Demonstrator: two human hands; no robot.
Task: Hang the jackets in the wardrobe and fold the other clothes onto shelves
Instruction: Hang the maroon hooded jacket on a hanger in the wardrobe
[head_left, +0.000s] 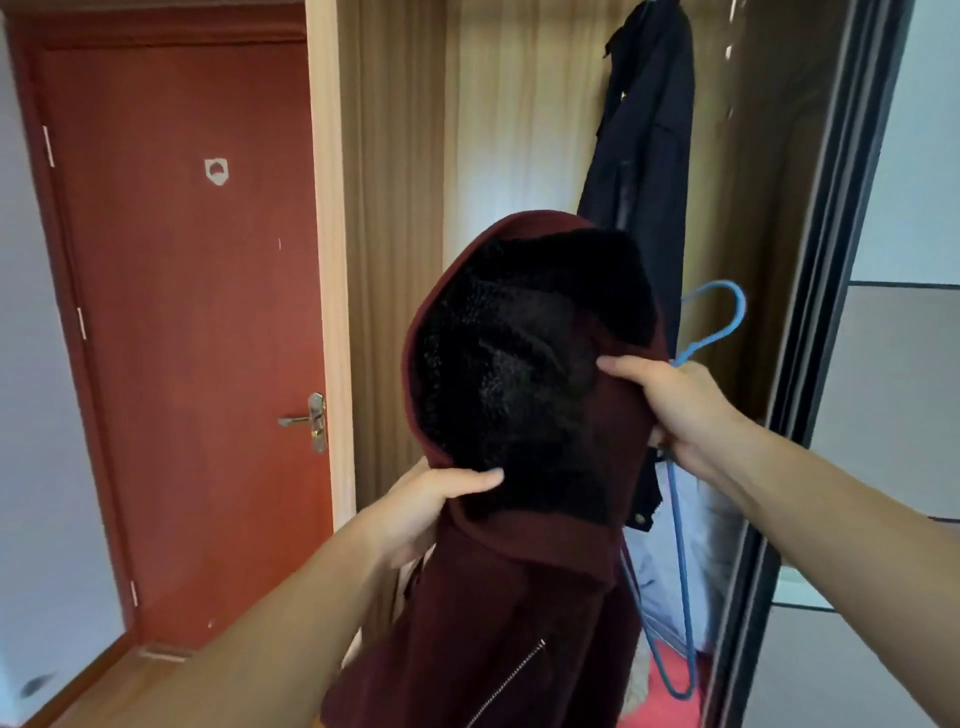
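Maroon jacket with a black fleece-lined hood, held up at chest height in front of an open wardrobe. Left hand: grip closed on the lower left edge of the hood, thumb lying over the black lining, fingers hidden behind the cloth. Right hand: grip closed on the upper right edge of the hood, thumb pressed on the maroon rim; the same hand also holds a blue hanger. The jacket body hangs below both hands, its silver zip running slantwise near the lower edge of the view; the hood rises above the hands and opens toward the camera. The hanger's hook stands up just right of the hood, and its wire frame drops along the jacket's right side, outside the cloth.

Behind the jacket, low in the wardrobe, lie pale clothes and a red surface, partly hidden. Higher up, a dark navy jacket hangs against the wooden back panel, its hem just behind the hood. A dark sliding door frame borders the wardrobe on the right. Left of the wardrobe stands a shut red-brown door with a metal handle.
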